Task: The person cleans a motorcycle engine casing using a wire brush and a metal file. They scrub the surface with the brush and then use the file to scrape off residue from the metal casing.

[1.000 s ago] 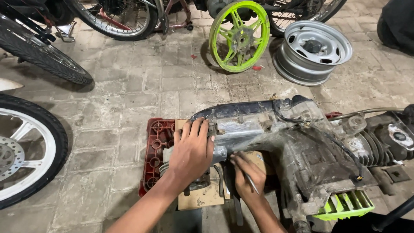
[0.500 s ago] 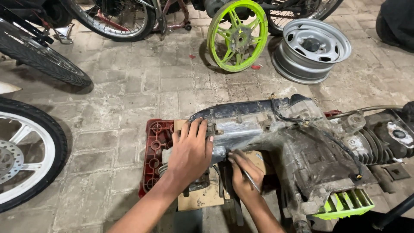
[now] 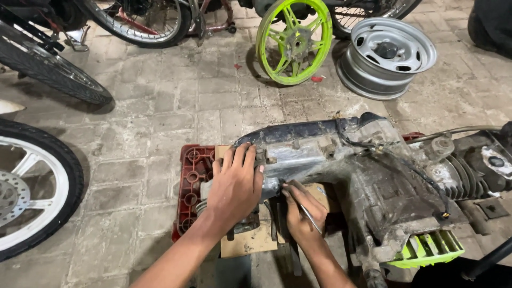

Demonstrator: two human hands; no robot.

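Note:
A dirty grey scooter engine (image 3: 362, 170) lies on its side on the paved floor, its left end propped on a red plastic crate (image 3: 188, 181) and a piece of cardboard (image 3: 250, 240). My left hand (image 3: 234, 184) lies flat on the engine's left end, fingers spread over the casing. My right hand (image 3: 303, 210) sits just below the casing and grips a thin metal tool (image 3: 310, 218), its tip hidden under the engine's edge. A bright green finned part (image 3: 426, 249) sticks out at the engine's lower right.
A green spoked wheel (image 3: 294, 40) and a grey steel rim (image 3: 386, 56) stand at the back. Motorcycle tyres fill the back left (image 3: 58, 74), and a white-spoked wheel (image 3: 32, 186) stands at the left edge. A dark-clothed person (image 3: 490, 24) sits at top right.
Almost nothing has moved. My right hand has shifted slightly up toward the casing edge with the tool; my left hand stays pressed on the engine.

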